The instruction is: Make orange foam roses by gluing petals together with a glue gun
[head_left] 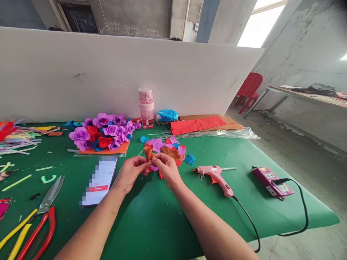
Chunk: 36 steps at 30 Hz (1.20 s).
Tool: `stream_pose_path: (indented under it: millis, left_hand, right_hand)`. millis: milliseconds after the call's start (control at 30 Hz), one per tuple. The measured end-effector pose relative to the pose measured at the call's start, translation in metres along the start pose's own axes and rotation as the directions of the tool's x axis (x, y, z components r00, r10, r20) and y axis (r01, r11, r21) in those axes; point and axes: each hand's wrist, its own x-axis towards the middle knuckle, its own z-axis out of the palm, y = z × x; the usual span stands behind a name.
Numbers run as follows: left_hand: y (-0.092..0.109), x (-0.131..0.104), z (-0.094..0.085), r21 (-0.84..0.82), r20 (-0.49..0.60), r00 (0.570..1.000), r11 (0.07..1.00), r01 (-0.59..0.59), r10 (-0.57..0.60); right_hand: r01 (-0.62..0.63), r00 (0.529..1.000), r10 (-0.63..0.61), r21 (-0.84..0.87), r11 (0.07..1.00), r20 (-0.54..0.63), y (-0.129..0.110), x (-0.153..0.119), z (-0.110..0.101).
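Note:
Between my two hands is a brown crepe paper piece point(148, 152), rolled into a small cone that widens at the top. My left hand point(132, 169) pinches its lower end from the left. From the right, the fingers of my right hand point(166, 167) close on the same lower end. Just behind and below lie loose paper petals point(156, 144) in purple, red, blue and brown. A pink glue gun point(214, 176) with a glue stick in its back rests on the table to the right of my right hand.
Finished paper roses point(104, 131) are heaped at the back left. A phone point(99, 182), scissors point(50, 196) and paper strips point(20, 139) lie left. A pink bottle point(146, 108) stands before the white board point(108, 76). A purple power socket point(272, 182) sits right, its cord hanging over the edge.

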Motion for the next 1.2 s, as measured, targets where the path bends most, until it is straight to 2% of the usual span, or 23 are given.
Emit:
stream_pose_path:
  millis: [267, 467, 600, 833, 1200]
  left_hand:
    - [-0.001, 0.001, -0.003, -0.046, 0.036, 0.999, 0.998, 0.037, -0.036]
    - [0.001, 0.0, -0.002, -0.064, 0.049, 0.998, 0.997, 0.048, -0.045]
    - [0.002, -0.001, -0.001, -0.048, 0.057, 0.998, 0.998, 0.043, -0.04]
    - [-0.002, 0.001, -0.002, -0.039, 0.026, 0.999, 0.999, 0.033, -0.032]
    - [0.002, 0.0, -0.001, -0.041, 0.009, 0.999, 0.998, 0.044, -0.044]
  right_hand:
    - [-0.013, 1.0, 0.013, 0.007, 1.0, -0.028, 0.006, 0.003, -0.002]
    - [-0.029, 0.999, 0.029, 0.022, 0.999, 0.038, -0.001, -0.001, 0.001]
    - [-0.004, 1.0, 0.004, -0.026, 1.0, 0.005, -0.002, -0.002, 0.003]
    - [-0.046, 0.999, 0.045, -0.05, 0.998, -0.022, -0.008, -0.005, 0.004]
    - [0.029, 1.0, -0.03, -0.023, 0.999, -0.009, 0.003, -0.002, 0.002]
